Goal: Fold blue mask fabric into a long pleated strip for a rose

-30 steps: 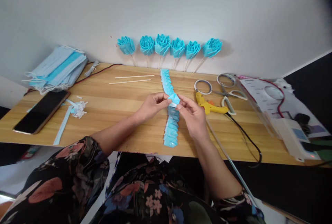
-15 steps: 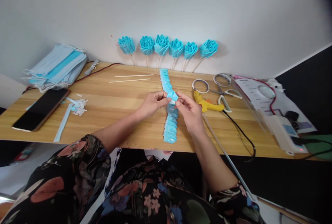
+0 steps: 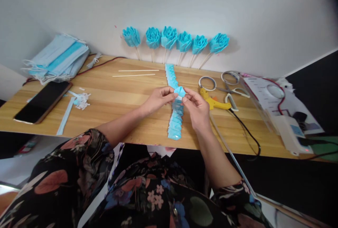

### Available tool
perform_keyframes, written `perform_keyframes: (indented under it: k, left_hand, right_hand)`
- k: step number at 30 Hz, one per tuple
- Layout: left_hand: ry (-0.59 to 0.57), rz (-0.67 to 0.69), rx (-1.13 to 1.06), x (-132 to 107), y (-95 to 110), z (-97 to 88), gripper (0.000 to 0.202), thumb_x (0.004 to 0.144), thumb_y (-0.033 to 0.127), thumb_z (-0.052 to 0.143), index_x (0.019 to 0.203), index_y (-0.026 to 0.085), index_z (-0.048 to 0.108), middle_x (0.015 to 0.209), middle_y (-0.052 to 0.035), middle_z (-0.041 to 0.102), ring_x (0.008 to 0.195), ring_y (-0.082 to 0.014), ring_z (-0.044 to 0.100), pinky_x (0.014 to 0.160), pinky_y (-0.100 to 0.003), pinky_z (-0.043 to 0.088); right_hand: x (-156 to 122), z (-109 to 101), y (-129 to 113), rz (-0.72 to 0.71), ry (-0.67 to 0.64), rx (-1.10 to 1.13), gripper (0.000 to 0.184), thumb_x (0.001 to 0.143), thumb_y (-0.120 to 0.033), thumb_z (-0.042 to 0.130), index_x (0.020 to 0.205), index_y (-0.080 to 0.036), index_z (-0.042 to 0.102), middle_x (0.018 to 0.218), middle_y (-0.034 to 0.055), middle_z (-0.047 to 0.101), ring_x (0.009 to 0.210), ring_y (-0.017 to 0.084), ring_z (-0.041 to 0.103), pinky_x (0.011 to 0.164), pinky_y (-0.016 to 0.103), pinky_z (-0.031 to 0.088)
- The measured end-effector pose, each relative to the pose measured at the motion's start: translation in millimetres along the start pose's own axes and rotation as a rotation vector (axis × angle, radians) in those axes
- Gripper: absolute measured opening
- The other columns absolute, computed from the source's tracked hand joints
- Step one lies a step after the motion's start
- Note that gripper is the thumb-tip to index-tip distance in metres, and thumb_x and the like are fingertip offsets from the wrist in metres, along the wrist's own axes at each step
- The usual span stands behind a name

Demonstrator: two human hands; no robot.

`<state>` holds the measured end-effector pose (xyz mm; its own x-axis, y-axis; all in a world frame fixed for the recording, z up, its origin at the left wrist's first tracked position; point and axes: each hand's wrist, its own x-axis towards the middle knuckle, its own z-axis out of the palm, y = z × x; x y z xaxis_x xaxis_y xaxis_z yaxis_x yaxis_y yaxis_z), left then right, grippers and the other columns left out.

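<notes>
Between both hands is a small folded piece of light-blue mask fabric (image 3: 180, 91), pinched at its two sides. My left hand (image 3: 160, 98) closes thumb and fingers on its left edge. From the other side my right hand (image 3: 195, 105) grips its right edge in the same way. Underneath runs a long row of overlapping folded blue pieces (image 3: 175, 124), lying on the wooden table (image 3: 137, 115) from near its front edge toward the wall. The held piece hides part of that row.
Several blue fabric roses (image 3: 169, 37) on sticks lean against the wall. Two thin sticks (image 3: 136, 75) lie left of the row. A yellow glue gun (image 3: 215, 104), scissors (image 3: 239, 92) and tape rolls are at right. A phone (image 3: 43, 102) and stacked masks (image 3: 56, 59) occupy the left.
The camera view has shifted slightly, so the table sits higher in the picture. Both hands still pinch the folded piece, whose fold has turned a little between the fingers.
</notes>
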<state>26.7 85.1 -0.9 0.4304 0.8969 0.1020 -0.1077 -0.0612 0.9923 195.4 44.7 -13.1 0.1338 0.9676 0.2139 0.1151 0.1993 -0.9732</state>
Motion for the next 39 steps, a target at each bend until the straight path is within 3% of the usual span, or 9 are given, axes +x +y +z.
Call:
perform_keyframes:
  k: [4,12,16,24,33,36,39]
  left_hand:
    - [-0.005,0.022,0.009,0.9,-1.1,0.3,0.029,0.081,0.033,0.074,0.069,0.015,0.054,0.062,0.0039,0.054,0.057,-0.0067,0.047,0.058,-0.022,0.038]
    - [-0.013,0.019,0.076,0.4,-1.0,-0.5,0.028,0.085,0.031,0.073,0.071,0.016,0.054,0.062,0.0028,0.054,0.059,-0.0083,0.05,0.059,-0.023,0.038]
    - [-0.006,0.006,0.062,0.3,-0.9,0.4,0.028,0.086,0.029,0.073,0.07,0.016,0.054,0.06,0.0026,0.055,0.059,-0.0088,0.053,0.059,-0.024,0.037]
    - [0.033,0.025,0.037,0.3,-1.4,0.1,0.034,0.087,0.04,0.072,0.07,0.017,0.055,0.06,0.0026,0.057,0.054,-0.0078,0.052,0.056,-0.023,0.04]
    - [0.052,0.018,0.005,1.6,-3.8,-0.4,0.028,0.076,0.04,0.078,0.074,0.017,0.062,0.061,0.0026,0.058,0.054,-0.008,0.048,0.055,-0.023,0.04]
    - [0.091,0.0,0.001,1.2,-3.4,-0.7,0.027,0.074,0.04,0.078,0.071,0.017,0.062,0.06,0.0026,0.057,0.053,-0.0085,0.048,0.056,-0.024,0.04]
    - [0.126,-0.03,-0.018,0.6,-3.6,-1.2,0.029,0.073,0.041,0.078,0.071,0.018,0.062,0.059,0.0022,0.058,0.053,-0.0091,0.048,0.056,-0.024,0.04]
  right_hand:
    - [0.8,0.4,0.4,-0.02,-0.005,-0.011,0.037,0.081,-0.034,0.07,0.116,-0.026,0.072,0.084,0.0004,0.064,0.079,0.015,0.063,0.077,0.034,0.057]
    - [2.2,0.1,4.1,-0.003,-0.042,-0.074,0.042,0.085,-0.051,0.067,0.122,-0.029,0.069,0.095,0.0028,0.067,0.092,0.02,0.066,0.078,0.036,0.06]
    - [3.0,-0.4,6.7,-0.034,-0.063,-0.091,0.042,0.086,-0.048,0.067,0.123,-0.029,0.068,0.094,0.002,0.064,0.093,0.019,0.066,0.076,0.034,0.059]
    - [1.9,0.3,4.3,0.023,-0.079,-0.081,0.048,0.088,-0.045,0.065,0.135,-0.032,0.062,0.092,0.0005,0.063,0.09,0.016,0.064,0.076,0.032,0.059]
    - [4.7,2.1,9.0,0.015,-0.063,-0.059,0.042,0.084,-0.037,0.066,0.125,-0.027,0.067,0.089,0.0001,0.066,0.082,0.015,0.062,0.077,0.032,0.056]
    - [-3.1,0.3,-1.6,0.026,-0.048,-0.054,0.037,0.085,-0.036,0.064,0.12,-0.025,0.069,0.09,0.0015,0.07,0.083,0.016,0.064,0.078,0.033,0.057]
    - [-23.9,-11.9,-29.2,0.027,-0.042,-0.084,0.03,0.088,-0.038,0.062,0.115,-0.026,0.072,0.096,0.0035,0.074,0.086,0.017,0.068,0.079,0.034,0.057]
